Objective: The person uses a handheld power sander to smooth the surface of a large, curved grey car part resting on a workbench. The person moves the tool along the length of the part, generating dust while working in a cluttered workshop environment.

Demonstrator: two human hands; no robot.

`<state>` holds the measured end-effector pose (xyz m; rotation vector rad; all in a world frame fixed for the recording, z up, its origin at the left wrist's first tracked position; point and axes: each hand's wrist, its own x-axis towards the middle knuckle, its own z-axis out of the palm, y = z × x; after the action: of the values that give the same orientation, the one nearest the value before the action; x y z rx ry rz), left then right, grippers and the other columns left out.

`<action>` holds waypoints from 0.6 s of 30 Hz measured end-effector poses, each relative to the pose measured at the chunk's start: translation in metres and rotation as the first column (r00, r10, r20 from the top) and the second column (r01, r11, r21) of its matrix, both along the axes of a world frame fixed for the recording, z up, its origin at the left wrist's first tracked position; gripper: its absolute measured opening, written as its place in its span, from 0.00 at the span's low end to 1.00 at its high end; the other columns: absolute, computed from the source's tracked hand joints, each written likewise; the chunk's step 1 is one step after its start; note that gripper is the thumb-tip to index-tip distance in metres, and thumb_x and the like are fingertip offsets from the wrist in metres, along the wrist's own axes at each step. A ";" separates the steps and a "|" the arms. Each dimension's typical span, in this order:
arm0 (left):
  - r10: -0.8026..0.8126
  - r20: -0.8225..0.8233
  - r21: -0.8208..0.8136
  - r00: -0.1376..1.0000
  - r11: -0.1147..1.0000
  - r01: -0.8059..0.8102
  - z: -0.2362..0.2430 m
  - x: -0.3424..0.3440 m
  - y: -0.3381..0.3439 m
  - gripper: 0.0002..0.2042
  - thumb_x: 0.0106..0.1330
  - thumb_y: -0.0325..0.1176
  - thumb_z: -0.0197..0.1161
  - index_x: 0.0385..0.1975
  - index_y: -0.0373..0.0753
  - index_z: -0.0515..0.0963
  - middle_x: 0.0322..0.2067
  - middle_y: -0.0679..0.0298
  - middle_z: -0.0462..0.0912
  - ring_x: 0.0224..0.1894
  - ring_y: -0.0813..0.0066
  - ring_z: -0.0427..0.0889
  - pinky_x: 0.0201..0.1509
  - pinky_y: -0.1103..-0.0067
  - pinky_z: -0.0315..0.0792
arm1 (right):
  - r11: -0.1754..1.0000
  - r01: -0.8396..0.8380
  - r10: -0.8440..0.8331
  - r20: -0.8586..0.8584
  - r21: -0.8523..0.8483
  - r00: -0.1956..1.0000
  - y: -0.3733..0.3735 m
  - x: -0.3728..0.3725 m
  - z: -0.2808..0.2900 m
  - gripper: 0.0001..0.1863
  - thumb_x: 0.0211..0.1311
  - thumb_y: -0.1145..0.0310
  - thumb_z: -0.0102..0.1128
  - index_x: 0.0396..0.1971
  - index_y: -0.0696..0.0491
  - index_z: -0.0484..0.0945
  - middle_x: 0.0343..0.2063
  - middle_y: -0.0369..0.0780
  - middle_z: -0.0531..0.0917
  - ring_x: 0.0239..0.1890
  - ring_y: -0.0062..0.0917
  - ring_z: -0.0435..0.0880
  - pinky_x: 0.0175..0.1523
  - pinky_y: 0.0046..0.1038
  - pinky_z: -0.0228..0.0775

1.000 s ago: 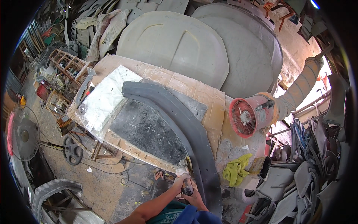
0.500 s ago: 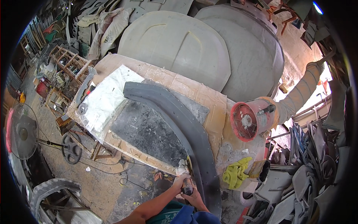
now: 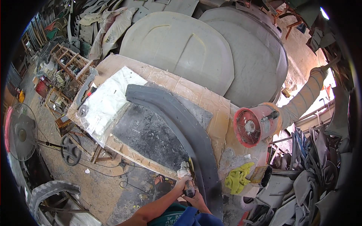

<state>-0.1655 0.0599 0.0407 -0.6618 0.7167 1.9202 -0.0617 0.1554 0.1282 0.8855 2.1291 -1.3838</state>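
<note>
Both hands are closed around an angle grinder (image 3: 184, 170) at the near end of the worktable. My left hand (image 3: 181, 184) wraps its body just behind the metal head. Farther back, my right hand (image 3: 197, 199) grips the dark rear end. The grinder's disc meets or nearly meets the inner edge of a long, curved dark grey panel (image 3: 196, 139); exact contact is too small to tell. This panel, shaped like a wheel-arch flare, lies across the table and runs down past my right side.
Cardboard and white sheeting (image 3: 109, 103) cover the worktable (image 3: 166, 75). A red-rimmed blower (image 3: 249, 126) with a ribbed duct, a yellow-green cloth (image 3: 239, 177) and a brush (image 3: 261, 175) lie at right. A standing fan (image 3: 22, 133) is at left; a cable (image 3: 109, 174) crosses the floor.
The whole view has shifted very slightly. My hands keep the same grip, and the grinder stays at nearly the same spot along the panel's inner edge.
</note>
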 end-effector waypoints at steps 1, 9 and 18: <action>0.002 0.010 0.006 1.000 1.000 -0.002 0.000 -0.001 0.000 0.10 0.60 0.35 0.64 0.37 0.38 0.76 0.28 0.58 0.83 0.28 0.64 0.85 0.36 0.69 0.82 | 1.000 0.012 -0.012 -0.001 -0.015 1.000 -0.001 -0.002 0.003 0.37 0.48 0.53 0.79 0.49 0.65 0.74 0.40 0.48 0.84 0.43 0.32 0.84 0.48 0.32 0.76; 0.060 0.021 0.046 0.998 0.997 -0.060 0.016 -0.015 -0.002 0.11 0.59 0.32 0.67 0.39 0.38 0.76 0.28 0.59 0.82 0.30 0.66 0.85 0.37 0.69 0.82 | 0.999 -0.042 0.043 -0.048 0.029 0.998 -0.002 -0.023 0.025 0.36 0.49 0.54 0.79 0.50 0.64 0.74 0.40 0.48 0.83 0.42 0.32 0.84 0.49 0.32 0.75; -0.011 0.028 0.061 1.000 0.998 0.009 0.032 0.015 -0.005 0.08 0.60 0.31 0.66 0.36 0.37 0.76 0.27 0.59 0.82 0.26 0.65 0.84 0.33 0.68 0.81 | 0.999 0.008 -0.005 -0.100 0.035 0.995 -0.001 0.035 -0.021 0.43 0.46 0.49 0.78 0.52 0.67 0.72 0.42 0.52 0.84 0.45 0.38 0.85 0.51 0.35 0.75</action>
<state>-0.1508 0.0553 0.0725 -0.6454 0.6407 1.9124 -0.0264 0.1542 0.1073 0.8538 2.2330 -1.4259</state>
